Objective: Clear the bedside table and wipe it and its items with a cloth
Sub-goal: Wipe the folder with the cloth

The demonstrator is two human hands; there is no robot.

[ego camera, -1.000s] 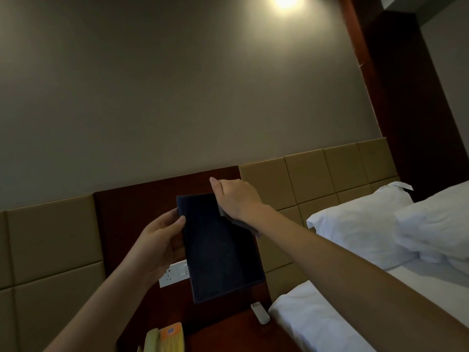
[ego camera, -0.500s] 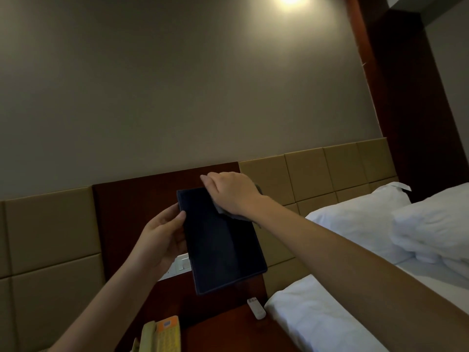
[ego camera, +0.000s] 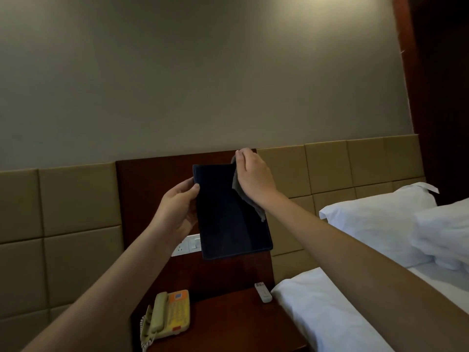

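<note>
A dark rectangular folder (ego camera: 228,214) is held upright in front of the headboard, above the bedside table (ego camera: 228,323). My left hand (ego camera: 177,209) grips its left edge, thumb on the front face. My right hand (ego camera: 253,177) holds a grey cloth (ego camera: 243,191) against the folder's upper right corner; the cloth hangs down along the right edge. On the dark wooden table a yellow telephone (ego camera: 170,316) lies at the left and a small white remote (ego camera: 263,292) at the back right.
A bed with white sheets (ego camera: 330,316) and white pillows (ego camera: 380,219) lies right of the table. A padded tan headboard (ego camera: 76,219) and a dark wood panel with a white wall socket (ego camera: 186,245) stand behind.
My right hand slid the cloth from the folder's top middle to its upper right corner. The camera tilted down, so the telephone and more of the table now show.
</note>
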